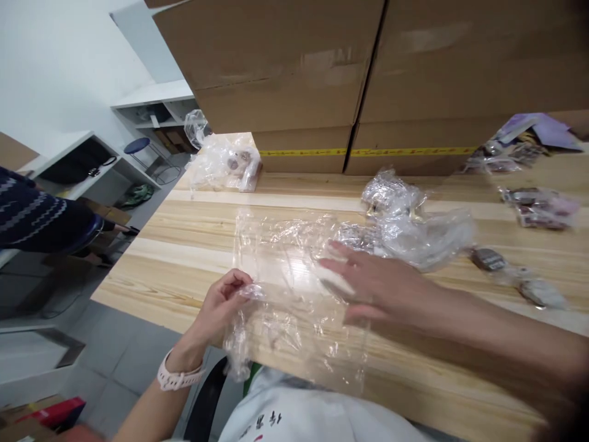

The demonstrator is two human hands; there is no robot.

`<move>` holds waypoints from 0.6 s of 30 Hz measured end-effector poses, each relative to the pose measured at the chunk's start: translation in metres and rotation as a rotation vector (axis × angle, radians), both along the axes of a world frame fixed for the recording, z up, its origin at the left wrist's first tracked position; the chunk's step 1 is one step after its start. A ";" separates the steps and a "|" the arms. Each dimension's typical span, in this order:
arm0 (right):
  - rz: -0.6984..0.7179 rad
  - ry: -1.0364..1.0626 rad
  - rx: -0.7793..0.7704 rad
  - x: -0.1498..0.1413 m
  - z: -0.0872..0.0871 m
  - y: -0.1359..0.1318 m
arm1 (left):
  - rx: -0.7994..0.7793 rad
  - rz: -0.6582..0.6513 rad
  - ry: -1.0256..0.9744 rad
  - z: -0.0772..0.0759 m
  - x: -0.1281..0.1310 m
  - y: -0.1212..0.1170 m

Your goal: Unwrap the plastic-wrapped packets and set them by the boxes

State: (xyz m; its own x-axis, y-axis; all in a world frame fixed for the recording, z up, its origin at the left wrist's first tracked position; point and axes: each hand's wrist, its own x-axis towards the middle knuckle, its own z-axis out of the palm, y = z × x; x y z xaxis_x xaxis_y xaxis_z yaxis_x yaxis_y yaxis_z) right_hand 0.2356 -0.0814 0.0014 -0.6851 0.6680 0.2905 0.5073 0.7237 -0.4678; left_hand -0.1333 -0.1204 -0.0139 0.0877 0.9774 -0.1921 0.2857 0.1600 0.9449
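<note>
A large sheet of clear plastic wrap lies wrinkled over the wooden table's near edge, part of it hanging down on the left. My left hand pinches its left edge between thumb and fingers. Over the plastic's right side, my right hand is held with its fingers apart, slightly smeared by motion; it grips nothing visible. Just beyond it sits a crumpled heap of clear plastic, with something shiny showing inside. Right of that lie small dark packets in clear wrapping.
Large cardboard boxes wall off the table's back. More clear plastic lies at the far left corner. Several wrapped packets and a purple package are at the right. A person in a patterned dark sweater sits at left, near a blue stool.
</note>
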 end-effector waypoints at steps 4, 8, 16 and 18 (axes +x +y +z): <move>0.138 -0.084 -0.139 -0.069 -0.032 0.010 | 0.026 0.141 -0.188 0.009 0.004 -0.009; 0.235 0.189 -0.494 -0.128 -0.036 0.027 | 0.284 0.096 0.003 0.003 0.005 -0.013; 0.571 0.511 -0.738 -0.203 0.007 0.047 | 0.279 0.217 0.058 0.000 -0.027 -0.007; 0.364 0.506 -0.560 -0.210 0.009 0.074 | 0.287 0.436 0.054 0.001 -0.049 0.002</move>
State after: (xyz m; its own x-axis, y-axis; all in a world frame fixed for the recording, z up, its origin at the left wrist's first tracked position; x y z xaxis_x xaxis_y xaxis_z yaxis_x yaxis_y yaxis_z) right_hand 0.0258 -0.0073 0.0105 -0.7621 0.5674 0.3119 -0.0811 0.3943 -0.9154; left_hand -0.1821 -0.1183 -0.0132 -0.3415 0.9350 0.0961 0.2999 0.0115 0.9539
